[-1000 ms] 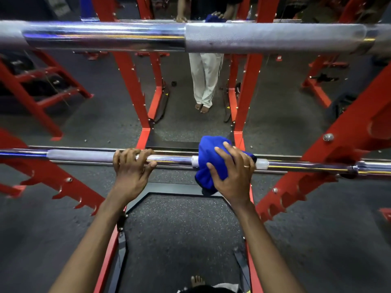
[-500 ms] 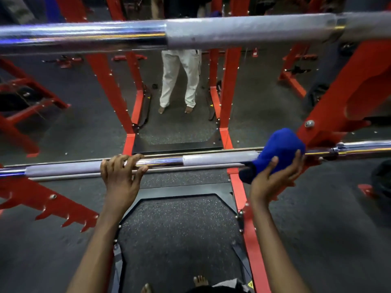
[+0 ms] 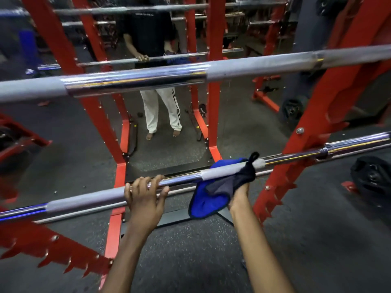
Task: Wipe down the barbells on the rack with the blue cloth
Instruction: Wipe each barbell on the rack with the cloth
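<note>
The lower barbell [image 3: 101,199] runs across the frame at waist height, slanting up to the right. My left hand [image 3: 143,195] grips it near the middle, fingers curled over the top. The blue cloth [image 3: 203,199], with a dark side showing, hangs under and around the bar just right of that. My right hand [image 3: 239,191] holds the cloth from below against the bar, mostly hidden by it. The upper barbell [image 3: 135,81] crosses the frame higher up, untouched.
Red rack uprights [image 3: 313,132] stand at the right and a toothed red arm [image 3: 53,246] juts out at lower left. A mirror ahead reflects a person [image 3: 152,39]. A black weight plate [image 3: 372,176] lies on the floor at right.
My right hand has slid the cloth back left along the lower bar from its far-right position, and the cloth has unfolded and hangs below. The view has tilted up.
</note>
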`<state>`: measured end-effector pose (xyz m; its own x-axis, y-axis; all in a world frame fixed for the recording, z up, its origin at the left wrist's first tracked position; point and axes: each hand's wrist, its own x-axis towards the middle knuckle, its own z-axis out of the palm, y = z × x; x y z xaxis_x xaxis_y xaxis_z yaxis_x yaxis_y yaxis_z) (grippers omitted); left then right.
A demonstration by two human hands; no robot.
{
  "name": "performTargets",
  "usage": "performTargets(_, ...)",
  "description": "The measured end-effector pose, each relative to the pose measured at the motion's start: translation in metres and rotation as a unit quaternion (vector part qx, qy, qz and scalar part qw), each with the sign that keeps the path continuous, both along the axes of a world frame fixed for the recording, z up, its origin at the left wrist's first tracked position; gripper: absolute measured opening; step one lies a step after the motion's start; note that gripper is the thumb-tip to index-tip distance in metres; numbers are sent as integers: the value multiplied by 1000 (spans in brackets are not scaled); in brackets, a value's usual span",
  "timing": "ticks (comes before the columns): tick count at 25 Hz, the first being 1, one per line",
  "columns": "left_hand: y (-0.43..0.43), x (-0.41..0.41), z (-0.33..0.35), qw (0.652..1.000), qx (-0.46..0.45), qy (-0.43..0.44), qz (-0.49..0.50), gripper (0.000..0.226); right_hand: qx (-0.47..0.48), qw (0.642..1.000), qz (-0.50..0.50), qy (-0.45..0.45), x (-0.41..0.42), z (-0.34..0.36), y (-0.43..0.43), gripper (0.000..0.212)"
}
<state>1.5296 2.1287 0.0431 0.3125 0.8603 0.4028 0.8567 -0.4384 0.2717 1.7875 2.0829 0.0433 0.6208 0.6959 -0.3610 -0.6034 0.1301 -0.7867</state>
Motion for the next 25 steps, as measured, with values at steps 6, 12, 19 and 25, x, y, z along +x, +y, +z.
performTargets(6, 4, -35, 7, 994, -16, 50, -94, 57, -70, 994, -77, -32, -81, 15, -5, 62)
performTargets(12, 15, -98, 3, 999, -3, 8, -32, 51, -175, 797, -109, -568, -131, -1, -20, 59)
performTargets(19, 31, -146, 10, 997, -3, 67, -46, 53, -115, 620, -45, -775, -69, 4, 6, 52)
performTargets(25, 42, -173, -1, 997, 7, 72, -32, 53, -184, 610, -82, -766, -139, 6, 20, 45)
